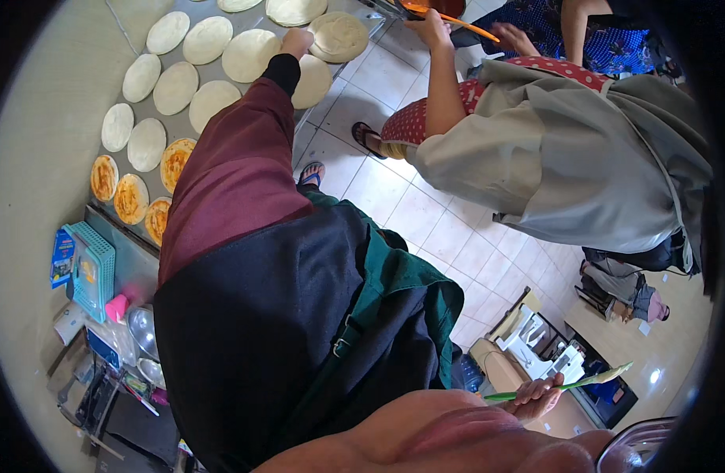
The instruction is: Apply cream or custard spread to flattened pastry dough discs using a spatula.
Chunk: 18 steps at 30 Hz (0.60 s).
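Note:
My left hand [297, 41], in a maroon sleeve with a black cuff, reaches forward over a grey worktop [211, 9]. Its curled fingers meet the left edge of a flat dough round [338, 36]; whether they grip it cannot be seen. Another pale round [312, 81] lies beside the wrist, partly under the sleeve. Rows of similar rounds cover the worktop, and several nearer ones, such as this round [131, 198], bear an orange-red spread. My right hand [537, 397] is raised near my face, closed around a slim green-handled utensil [599, 377] with a pale tapered end.
A co-worker in a grey apron [486, 159] stands at my right, a hand by an orange utensil [457, 22]. Another person [616, 47] is beyond. At left sit a turquoise basket [96, 266], a pink cup [117, 307] and metal bowls [143, 331]. A white machine [537, 340] stands at right.

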{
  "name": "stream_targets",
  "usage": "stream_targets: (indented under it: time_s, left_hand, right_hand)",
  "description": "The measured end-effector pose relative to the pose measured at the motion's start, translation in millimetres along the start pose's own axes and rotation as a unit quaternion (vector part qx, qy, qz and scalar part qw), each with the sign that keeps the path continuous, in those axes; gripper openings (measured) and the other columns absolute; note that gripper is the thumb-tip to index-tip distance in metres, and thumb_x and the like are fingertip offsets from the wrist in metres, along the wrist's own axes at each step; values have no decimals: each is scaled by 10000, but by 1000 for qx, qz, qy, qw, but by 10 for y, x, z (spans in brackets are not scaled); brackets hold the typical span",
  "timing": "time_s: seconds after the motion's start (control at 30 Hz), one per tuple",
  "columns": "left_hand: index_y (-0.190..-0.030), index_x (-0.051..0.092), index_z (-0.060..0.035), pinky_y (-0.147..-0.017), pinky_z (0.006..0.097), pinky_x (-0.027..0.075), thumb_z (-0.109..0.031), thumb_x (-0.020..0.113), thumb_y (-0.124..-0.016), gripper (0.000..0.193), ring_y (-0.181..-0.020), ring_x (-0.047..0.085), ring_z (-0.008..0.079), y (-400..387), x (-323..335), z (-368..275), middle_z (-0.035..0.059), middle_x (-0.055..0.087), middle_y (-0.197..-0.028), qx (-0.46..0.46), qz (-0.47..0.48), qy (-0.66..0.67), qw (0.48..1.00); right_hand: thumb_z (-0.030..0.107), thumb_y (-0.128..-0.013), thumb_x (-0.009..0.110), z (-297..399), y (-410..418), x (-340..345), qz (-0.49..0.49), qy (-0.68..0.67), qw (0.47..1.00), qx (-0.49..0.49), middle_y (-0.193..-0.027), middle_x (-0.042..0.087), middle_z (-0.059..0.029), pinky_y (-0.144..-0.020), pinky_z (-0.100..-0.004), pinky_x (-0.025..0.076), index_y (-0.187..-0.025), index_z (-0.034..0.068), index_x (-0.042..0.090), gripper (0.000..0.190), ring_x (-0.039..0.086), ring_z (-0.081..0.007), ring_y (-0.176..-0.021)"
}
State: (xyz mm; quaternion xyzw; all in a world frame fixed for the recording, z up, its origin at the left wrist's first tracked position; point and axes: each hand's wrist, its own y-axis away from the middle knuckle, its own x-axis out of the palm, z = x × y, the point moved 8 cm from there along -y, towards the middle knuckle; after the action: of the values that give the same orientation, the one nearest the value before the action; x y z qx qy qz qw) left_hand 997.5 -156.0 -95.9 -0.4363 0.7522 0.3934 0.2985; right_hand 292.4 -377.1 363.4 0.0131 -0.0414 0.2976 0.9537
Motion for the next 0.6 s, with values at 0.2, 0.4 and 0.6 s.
stream_targets:
  time_s: [0.2,0.4,0.6]
  left_hand:
    - [-857,629,-2,-780,401,429,-280,487,-713,344,-901,565,348,-81,17,-29,225,597,-893,-20,-89,84,992]
    - [-966,602,-1,-784,396,440,-280,485,-746,374,-913,572,334,-212,-48,89,192,580,-1031,-83,-90,-24,992]
    - [-850,586,52,-599,376,488,-233,520,-808,296,-753,603,246,-389,269,30,151,601,-880,-63,24,417,907]
  right_hand:
    - [194,-928,375,43,247,-55,-39,28,999,-18,-603,443,-38,-269,-192,331,-1138,-43,422,321,352,-73,-346]
    - [174,-891,471,98,386,1,-90,9,995,-29,-554,416,-25,-256,-180,308,-1083,-72,444,314,343,-56,-333]
    - [188,-907,430,80,504,-124,-81,11,996,-31,-578,427,-27,-262,-187,322,-1106,-55,436,313,357,-61,-350]
